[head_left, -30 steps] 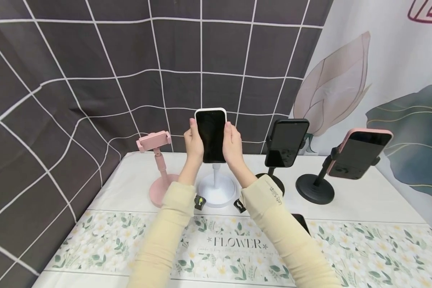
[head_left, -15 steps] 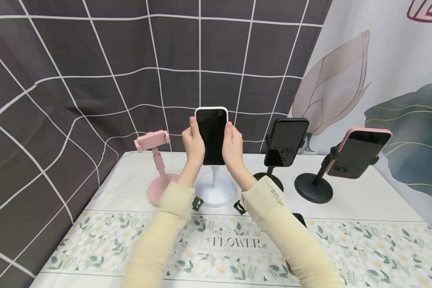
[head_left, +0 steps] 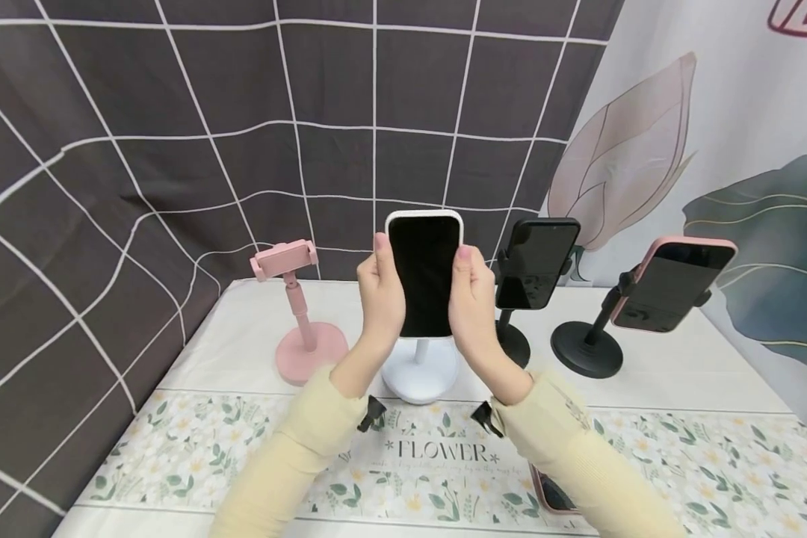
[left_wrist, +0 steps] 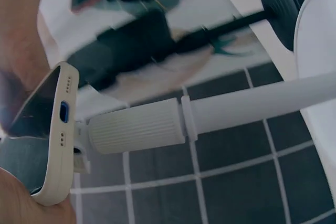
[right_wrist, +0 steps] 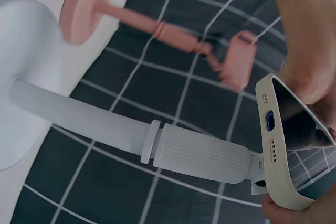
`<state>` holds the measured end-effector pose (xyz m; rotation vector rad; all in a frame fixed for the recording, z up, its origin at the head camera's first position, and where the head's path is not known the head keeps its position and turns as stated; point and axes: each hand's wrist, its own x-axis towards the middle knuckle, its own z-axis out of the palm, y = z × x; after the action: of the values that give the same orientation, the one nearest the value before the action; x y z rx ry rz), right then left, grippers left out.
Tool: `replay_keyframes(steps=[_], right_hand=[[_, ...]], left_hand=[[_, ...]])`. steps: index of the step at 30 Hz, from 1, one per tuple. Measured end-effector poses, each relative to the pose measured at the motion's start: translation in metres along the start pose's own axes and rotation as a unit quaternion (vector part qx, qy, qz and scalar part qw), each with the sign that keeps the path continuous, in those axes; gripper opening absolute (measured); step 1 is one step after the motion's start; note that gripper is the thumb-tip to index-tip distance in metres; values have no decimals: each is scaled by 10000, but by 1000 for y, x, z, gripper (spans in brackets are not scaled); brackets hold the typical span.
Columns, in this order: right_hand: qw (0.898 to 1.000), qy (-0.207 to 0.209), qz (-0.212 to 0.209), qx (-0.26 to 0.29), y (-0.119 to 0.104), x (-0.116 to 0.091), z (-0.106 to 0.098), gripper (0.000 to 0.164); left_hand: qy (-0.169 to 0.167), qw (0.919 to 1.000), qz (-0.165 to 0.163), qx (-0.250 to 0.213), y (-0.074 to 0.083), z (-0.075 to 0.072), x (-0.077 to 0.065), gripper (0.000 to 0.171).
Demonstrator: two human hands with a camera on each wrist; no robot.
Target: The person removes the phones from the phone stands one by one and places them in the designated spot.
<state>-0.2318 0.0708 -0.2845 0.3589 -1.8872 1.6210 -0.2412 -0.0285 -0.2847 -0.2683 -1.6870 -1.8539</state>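
Observation:
A smartphone (head_left: 424,276) in a white case stands upright on top of a white phone stand (head_left: 420,373), its dark screen facing the head camera. My left hand (head_left: 380,295) grips the phone's left edge, thumb along the front. The right edge is held by my right hand (head_left: 472,299) in the same way. Seen from the left wrist, the phone's bottom edge (left_wrist: 63,129) with its charging port meets the top of the stand's ribbed post (left_wrist: 136,127). The clamp behind the phone is mostly hidden.
Left of the white stand is a pink phone stand (head_left: 309,351) with no phone. Two black stands on the right hold a black phone (head_left: 538,261) and a pink-cased phone (head_left: 672,284). Another phone (head_left: 554,493) lies on the floral table runner (head_left: 195,448), partly under my right sleeve.
Both hands have moved the phone and the white stand toward me and slightly right. The phone lying on the runner shows more at its near end.

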Motion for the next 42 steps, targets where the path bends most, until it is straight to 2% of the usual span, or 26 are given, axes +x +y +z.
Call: replay_keyframes(steps=[4,8,11,16,20,24,26,33,36,39,42], right_hand=[[9996,-86,48,-271,-15,-18,-23,40],[9984,-326,353,-309,-28,-35,-43,43],[9970,-469,575,-220,-34,-45,-52,44],[9961,-595,641,111,-32,-56,-58,43],[9970,-649,396,167,-26,-60,-60,38],[9964,-852,-6,-4,-20,-62,-63,42],[9956,-926,-108,-26,-17,-61,-64,43],[9960,-864,205,34,-6,-52,-59,40],[9951,-872,393,230,-1,-48,-57,36],[9944,-845,545,316,2,-45,-56,30],[9927,-846,719,477,4,-43,-57,26]], left_hand=[[-565,9980,-106,-255,17,1,-24,59],[-952,9939,-333,-452,28,1,-44,72],[-1130,9917,-322,-517,30,0,-54,78],[-1343,9895,-182,-509,26,-2,-64,76],[-1276,9901,-43,-578,21,-2,-67,74],[-1175,9909,228,-616,13,-1,-68,73],[-1211,9902,257,-638,10,-2,-66,74],[-1347,9877,-102,-789,2,0,-54,79],[-1360,9871,-219,-811,-1,0,-50,81],[-1435,9858,-239,-842,-6,-2,-46,86],[-1669,9825,-131,-813,-12,-6,-46,89]])
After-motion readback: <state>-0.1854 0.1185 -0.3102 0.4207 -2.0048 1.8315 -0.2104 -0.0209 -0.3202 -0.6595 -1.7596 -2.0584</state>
